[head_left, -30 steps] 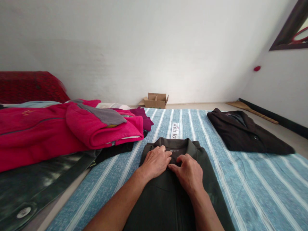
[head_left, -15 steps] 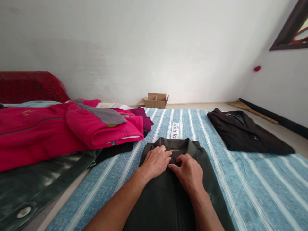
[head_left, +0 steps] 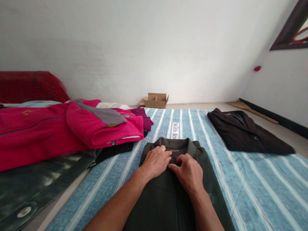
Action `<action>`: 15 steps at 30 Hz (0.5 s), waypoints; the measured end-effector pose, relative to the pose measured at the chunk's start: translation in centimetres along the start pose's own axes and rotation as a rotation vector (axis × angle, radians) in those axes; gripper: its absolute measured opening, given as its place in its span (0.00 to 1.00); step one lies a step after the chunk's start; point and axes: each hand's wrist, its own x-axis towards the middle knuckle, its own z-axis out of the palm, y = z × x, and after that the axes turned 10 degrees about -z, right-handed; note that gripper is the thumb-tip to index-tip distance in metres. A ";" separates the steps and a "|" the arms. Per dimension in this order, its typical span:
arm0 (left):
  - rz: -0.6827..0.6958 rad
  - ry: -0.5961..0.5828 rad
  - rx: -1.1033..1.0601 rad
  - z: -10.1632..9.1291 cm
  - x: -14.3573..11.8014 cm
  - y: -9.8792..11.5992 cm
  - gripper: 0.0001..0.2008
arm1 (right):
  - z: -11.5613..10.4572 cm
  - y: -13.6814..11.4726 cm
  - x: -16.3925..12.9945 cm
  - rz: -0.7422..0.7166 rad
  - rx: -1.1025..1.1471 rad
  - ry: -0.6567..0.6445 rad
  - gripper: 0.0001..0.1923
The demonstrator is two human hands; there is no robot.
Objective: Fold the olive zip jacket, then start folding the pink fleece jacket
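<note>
Head view. A dark green shirt [head_left: 166, 199] lies flat, collar away from the person, on a blue striped sheet [head_left: 252, 179]. The left hand [head_left: 155, 162] and right hand [head_left: 189, 173] rest side by side on the garment just below the collar [head_left: 176, 143], fingertips meeting at the centre line. Grip: both hands lie palm-down with fingers curled and pressing on the cloth; whether any fabric is pinched between fingers cannot be told.

Step in hand, as judged: the neck opening is being closed or smoothed, with the front edges brought together under the fingertips. The next move would call for keeping the collar square while the hands part outward from the grip toward the shoulders, so that the cloth stays flat and unwrinkled.

Left of the grip: a pile of pink clothing [head_left: 60, 128] over a dark glossy garment [head_left: 36, 189]. Right of and beyond the grip: a folded brown jacket [head_left: 243, 136], well apart. Far beyond the grip, by the wall: a small cardboard box [head_left: 156, 100].
</note>
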 end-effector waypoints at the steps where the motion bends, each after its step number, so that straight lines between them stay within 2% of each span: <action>1: -0.005 -0.002 0.000 0.0 0.0 0.0 0.15 | 0.0 0.0 0.0 0.001 -0.001 -0.004 0.13; 6: -0.020 -0.019 -0.006 -0.1 0.0 0.1 0.14 | -0.1 -0.1 0.0 0.005 -0.003 -0.008 0.13; 15: 0.015 0.023 -0.009 0.4 0.0 -0.2 0.14 | 0.1 0.1 0.0 -0.003 0.013 0.021 0.12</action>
